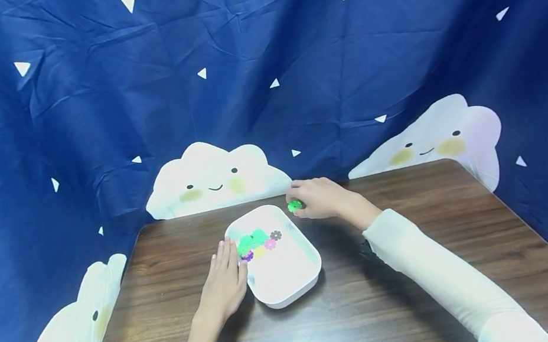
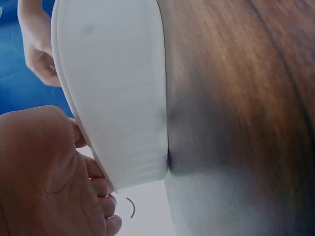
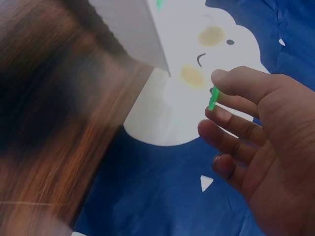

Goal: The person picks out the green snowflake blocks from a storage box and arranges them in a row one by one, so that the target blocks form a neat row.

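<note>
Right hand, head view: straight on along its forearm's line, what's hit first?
Likely the white cloud on the blue backdrop; the line of the right hand seems to pass beyond the white tray, though depth is unclear.

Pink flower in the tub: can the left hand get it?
Probably yes: the left hand is right at the rim of the open tub, and the pink flower shows plainly.

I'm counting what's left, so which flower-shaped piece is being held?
The green flower-shaped piece pinched in the right hand; the others lie inside the white tray.
</note>
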Demonstrator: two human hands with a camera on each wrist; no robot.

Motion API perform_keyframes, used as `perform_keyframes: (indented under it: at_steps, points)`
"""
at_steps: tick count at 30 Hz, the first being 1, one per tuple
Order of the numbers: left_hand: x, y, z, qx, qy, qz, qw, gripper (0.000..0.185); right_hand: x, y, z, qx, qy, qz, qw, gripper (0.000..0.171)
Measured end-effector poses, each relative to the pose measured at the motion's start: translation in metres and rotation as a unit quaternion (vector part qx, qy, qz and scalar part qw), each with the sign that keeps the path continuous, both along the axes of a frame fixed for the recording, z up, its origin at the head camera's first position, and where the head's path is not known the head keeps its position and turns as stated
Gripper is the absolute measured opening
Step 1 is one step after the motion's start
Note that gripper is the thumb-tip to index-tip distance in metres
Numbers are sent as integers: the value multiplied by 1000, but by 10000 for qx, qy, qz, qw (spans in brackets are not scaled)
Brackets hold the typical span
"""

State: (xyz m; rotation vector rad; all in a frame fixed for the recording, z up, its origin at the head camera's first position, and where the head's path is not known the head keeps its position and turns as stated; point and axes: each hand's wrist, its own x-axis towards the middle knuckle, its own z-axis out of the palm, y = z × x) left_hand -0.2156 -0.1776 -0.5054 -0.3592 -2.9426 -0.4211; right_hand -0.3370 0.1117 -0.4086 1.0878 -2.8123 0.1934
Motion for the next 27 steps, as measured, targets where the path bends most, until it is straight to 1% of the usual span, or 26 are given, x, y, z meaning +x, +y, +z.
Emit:
perform_keyframes:
  at_steps: [5,8,17,24,27]
  points:
    - [0,0,0,-11,-19,4,10000,62,1,17,-5,-61,129,-150,9998,18]
    - [0,0,-1,-12,-13,13,10000,62,2,27,-8,-103,84,-229,9997,17]
    - [0,0,-3,4,-63,27,10000,61,2,52,-27,-207,-147,-529,9983,21]
    - [-1,0,-1,46,-297,85,9995,62,-1,69,-44,-259,-371,-825,9956,22]
    - [-1,1,-1,70,-325,76,9994,62,-4,75,-52,-254,-524,-957,9937,24]
